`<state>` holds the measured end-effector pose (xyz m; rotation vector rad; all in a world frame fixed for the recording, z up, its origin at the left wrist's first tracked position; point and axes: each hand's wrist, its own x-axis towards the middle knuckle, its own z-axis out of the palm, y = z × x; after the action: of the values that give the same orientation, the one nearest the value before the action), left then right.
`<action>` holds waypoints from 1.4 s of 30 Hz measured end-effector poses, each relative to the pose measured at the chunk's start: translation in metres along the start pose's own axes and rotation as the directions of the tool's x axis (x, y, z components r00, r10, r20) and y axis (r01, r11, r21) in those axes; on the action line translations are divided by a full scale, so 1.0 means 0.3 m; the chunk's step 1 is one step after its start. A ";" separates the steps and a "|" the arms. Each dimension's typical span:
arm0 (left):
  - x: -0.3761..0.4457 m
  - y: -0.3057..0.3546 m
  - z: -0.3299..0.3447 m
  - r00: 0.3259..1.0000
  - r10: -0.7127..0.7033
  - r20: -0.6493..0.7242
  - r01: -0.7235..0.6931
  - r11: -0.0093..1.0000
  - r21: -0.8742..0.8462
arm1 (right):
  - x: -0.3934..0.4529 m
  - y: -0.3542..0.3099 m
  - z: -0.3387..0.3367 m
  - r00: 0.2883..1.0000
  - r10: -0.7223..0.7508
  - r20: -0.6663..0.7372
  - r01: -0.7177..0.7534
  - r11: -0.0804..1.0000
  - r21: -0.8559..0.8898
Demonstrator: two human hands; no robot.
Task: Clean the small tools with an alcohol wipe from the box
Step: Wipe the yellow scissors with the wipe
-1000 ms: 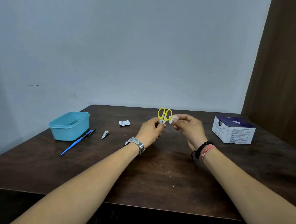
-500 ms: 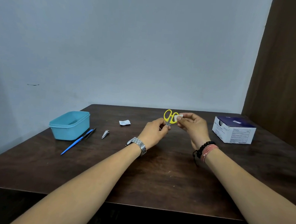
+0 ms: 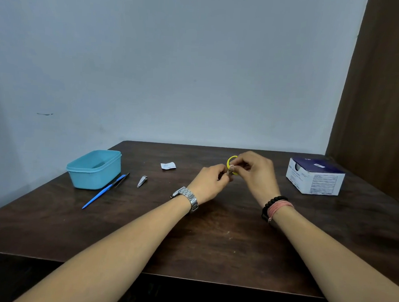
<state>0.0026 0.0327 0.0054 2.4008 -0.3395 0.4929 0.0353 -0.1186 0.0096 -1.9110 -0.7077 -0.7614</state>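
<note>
Both hands meet above the middle of the dark wooden table [image 3: 211,245], raised off its surface. The left hand [image 3: 209,183], with a metal watch [image 3: 187,196] on its wrist, has its fingers curled round the lower part of the small scissors [image 3: 231,163], whose yellow handle loop shows between the two hands. The right hand [image 3: 256,174] pinches a small white alcohol wipe [image 3: 231,168] against the scissors just below that loop. Well to the right stands the wipe box [image 3: 314,179]. On the left lie a torn wrapper [image 3: 168,165], a nail clipper [image 3: 142,181], a blue-handled tool [image 3: 103,191] and a teal container [image 3: 94,169].
</note>
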 end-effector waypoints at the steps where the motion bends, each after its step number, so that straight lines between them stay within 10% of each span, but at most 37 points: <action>1: 0.000 0.001 0.001 1.000 0.005 0.009 -0.005 1.000 0.009 | 0.000 0.000 0.006 1.000 -0.020 0.021 0.020 1.000 -0.021; 12: -0.006 0.005 -0.009 1.000 -0.005 0.030 0.003 0.999 0.050 | -0.006 -0.003 -0.001 0.983 -0.054 0.178 0.070 0.994 -0.086; 42: 0.008 -0.011 -0.009 0.999 -0.049 -0.008 0.050 0.996 0.076 | 0.014 0.035 -0.010 0.997 0.009 0.080 0.001 0.991 -0.130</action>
<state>0.0052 0.0367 0.0065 2.4745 -0.2617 0.4992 0.0449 -0.1249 0.0083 -2.0705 -0.7186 -0.7471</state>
